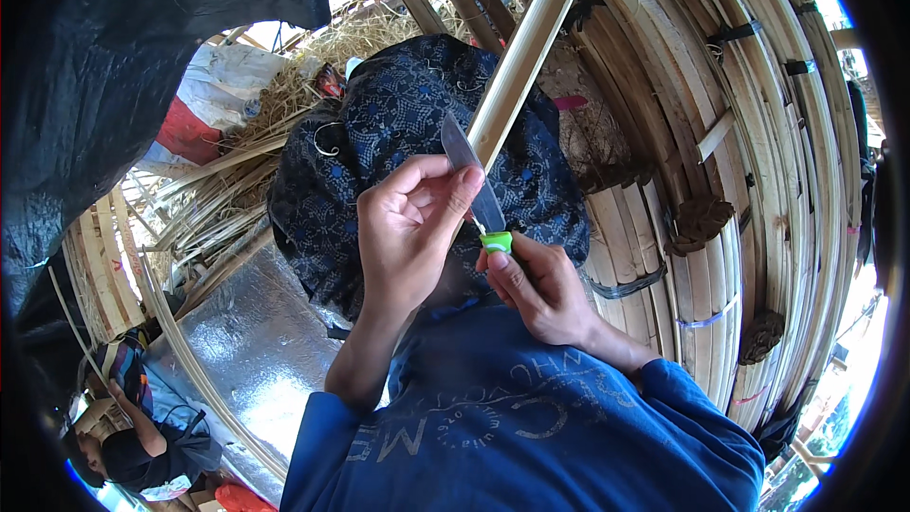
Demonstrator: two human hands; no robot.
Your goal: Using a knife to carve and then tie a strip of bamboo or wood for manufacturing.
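Green at the handle (496, 242): grips the knife (487, 204) there in a clamped right hand (548, 296). Clamps the left hand (408, 228) too, on a pale slat (531, 52), with the thumb (466, 184) laid over the blade (458, 138). Points the slat up and rightward from behind the blade, above a dark patterned cloth (408, 100). Cannot tell the place of its lower end, lost at the left hand. Has straw (379, 30) beyond the cloth, bundles (654, 57) along the right, and a silver sheet (251, 337) to the left.

Blade (459, 140): was matt metal.
Handle (496, 243): looked plastic, smooth.
Strip (529, 59), one o'clock: was smooth wood.
Lap cover (408, 100): was matt cloth.
Sheet (256, 346), eight o'clock: shone, metallic.
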